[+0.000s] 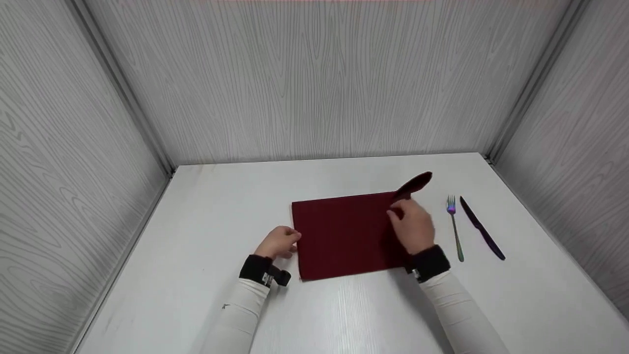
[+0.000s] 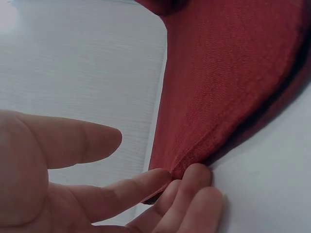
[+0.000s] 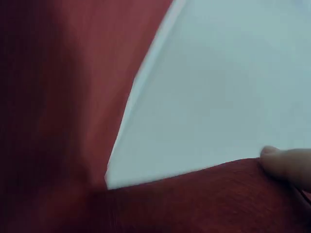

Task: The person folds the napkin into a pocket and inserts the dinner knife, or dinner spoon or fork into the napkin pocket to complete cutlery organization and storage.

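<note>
A dark red cloth (image 1: 344, 236), folded into a rectangle, lies on the white table between both hands. My right hand (image 1: 413, 226) pinches its right part, and a flap stands up beyond the fingers at the far right corner. In the right wrist view a fingertip (image 3: 284, 165) presses on the cloth's edge, with the other fingers mostly out of sight. My left hand (image 1: 277, 242) is at the left edge. The left wrist view shows its fingers (image 2: 131, 191) touching a corner of the cloth, the thumb held apart from it.
Right of the cloth lie a shiny multicoloured fork (image 1: 455, 228) and a dark table knife (image 1: 481, 227), side by side on the white table (image 1: 221, 196). Grey wood-grain panels (image 1: 314, 83) enclose the table at the back and both sides.
</note>
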A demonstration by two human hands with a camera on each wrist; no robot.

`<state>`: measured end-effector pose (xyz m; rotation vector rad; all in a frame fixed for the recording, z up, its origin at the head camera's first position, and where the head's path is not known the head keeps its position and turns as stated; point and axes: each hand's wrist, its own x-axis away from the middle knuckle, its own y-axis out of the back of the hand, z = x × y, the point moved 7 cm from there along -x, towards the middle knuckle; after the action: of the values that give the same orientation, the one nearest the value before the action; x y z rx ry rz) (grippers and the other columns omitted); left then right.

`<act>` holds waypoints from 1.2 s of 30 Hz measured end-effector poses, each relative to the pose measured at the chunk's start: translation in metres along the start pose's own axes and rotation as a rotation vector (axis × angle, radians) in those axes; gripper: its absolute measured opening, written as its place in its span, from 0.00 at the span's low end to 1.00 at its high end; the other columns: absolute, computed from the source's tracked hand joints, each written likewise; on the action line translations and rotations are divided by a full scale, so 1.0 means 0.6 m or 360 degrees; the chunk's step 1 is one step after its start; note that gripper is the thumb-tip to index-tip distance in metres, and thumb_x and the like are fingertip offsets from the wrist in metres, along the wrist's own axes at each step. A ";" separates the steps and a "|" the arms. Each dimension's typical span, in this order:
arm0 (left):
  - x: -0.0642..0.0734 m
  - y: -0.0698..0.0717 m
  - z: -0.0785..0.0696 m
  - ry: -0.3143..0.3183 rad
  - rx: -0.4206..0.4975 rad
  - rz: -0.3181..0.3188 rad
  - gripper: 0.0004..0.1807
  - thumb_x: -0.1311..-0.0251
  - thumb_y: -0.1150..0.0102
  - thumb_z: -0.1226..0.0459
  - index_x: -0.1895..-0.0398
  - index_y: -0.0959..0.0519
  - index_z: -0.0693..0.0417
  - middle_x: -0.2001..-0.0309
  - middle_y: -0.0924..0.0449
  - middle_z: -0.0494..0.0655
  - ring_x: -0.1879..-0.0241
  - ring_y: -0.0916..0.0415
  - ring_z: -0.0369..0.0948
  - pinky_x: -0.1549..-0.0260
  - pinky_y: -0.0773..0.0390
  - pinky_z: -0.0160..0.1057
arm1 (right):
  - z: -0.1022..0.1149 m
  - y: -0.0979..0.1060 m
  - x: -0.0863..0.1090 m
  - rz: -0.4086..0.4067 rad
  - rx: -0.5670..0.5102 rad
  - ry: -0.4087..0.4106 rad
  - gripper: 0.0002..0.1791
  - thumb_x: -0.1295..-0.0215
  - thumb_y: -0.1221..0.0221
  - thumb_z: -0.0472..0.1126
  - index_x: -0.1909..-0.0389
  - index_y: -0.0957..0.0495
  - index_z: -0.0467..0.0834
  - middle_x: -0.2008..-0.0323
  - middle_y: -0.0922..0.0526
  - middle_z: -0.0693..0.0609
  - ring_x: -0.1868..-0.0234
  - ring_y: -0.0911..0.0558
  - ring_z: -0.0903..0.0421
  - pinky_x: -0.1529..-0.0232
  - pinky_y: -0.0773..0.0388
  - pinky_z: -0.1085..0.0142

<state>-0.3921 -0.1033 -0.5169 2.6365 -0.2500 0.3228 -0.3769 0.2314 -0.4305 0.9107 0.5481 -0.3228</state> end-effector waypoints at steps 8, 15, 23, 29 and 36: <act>-0.001 -0.006 -0.008 -0.0018 -0.0049 0.0030 0.21 0.21 0.50 0.64 0.36 0.24 0.72 0.45 0.17 0.65 0.55 0.14 0.48 0.57 0.13 0.43 | 0.055 -0.126 0.050 0.0726 0.0047 -0.0066 0.04 0.35 0.29 0.34 0.60 0.11 0.40 0.59 0.09 0.45 0.57 0.11 0.47 0.55 0.15 0.51; -0.003 -0.006 -0.008 -0.0030 -0.0086 0.0031 0.21 0.20 0.52 0.64 0.36 0.23 0.72 0.49 0.17 0.63 0.56 0.15 0.47 0.56 0.13 0.43 | 0.081 -0.144 0.051 0.0721 0.0007 -0.0044 0.04 0.33 0.31 0.32 0.59 0.12 0.37 0.59 0.09 0.43 0.57 0.11 0.47 0.55 0.14 0.53; -0.005 -0.008 -0.008 -0.0055 -0.0129 0.0016 0.19 0.22 0.49 0.64 0.39 0.21 0.71 0.54 0.15 0.61 0.62 0.17 0.43 0.62 0.15 0.38 | 0.140 -0.173 0.053 0.0693 -0.0096 0.0011 0.04 0.31 0.32 0.34 0.58 0.12 0.39 0.58 0.09 0.44 0.55 0.11 0.47 0.54 0.14 0.54; -0.009 -0.008 -0.007 -0.0056 -0.0148 0.0023 0.19 0.22 0.50 0.64 0.41 0.21 0.72 0.53 0.14 0.61 0.61 0.17 0.43 0.63 0.15 0.39 | 0.182 -0.202 0.063 0.0752 -0.0146 0.0047 0.04 0.30 0.33 0.35 0.58 0.12 0.40 0.58 0.09 0.45 0.55 0.11 0.48 0.54 0.14 0.54; -0.011 -0.008 -0.006 -0.0051 -0.0161 0.0018 0.18 0.22 0.51 0.65 0.44 0.18 0.70 0.58 0.14 0.58 0.66 0.21 0.41 0.69 0.22 0.34 | 0.214 -0.224 0.072 0.0765 -0.0163 0.0116 0.03 0.29 0.33 0.35 0.59 0.13 0.40 0.59 0.10 0.46 0.57 0.11 0.49 0.55 0.14 0.55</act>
<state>-0.3978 -0.0966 -0.5178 2.5432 -0.2848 0.2647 -0.3673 0.0475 -0.4804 0.9267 0.3925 0.1723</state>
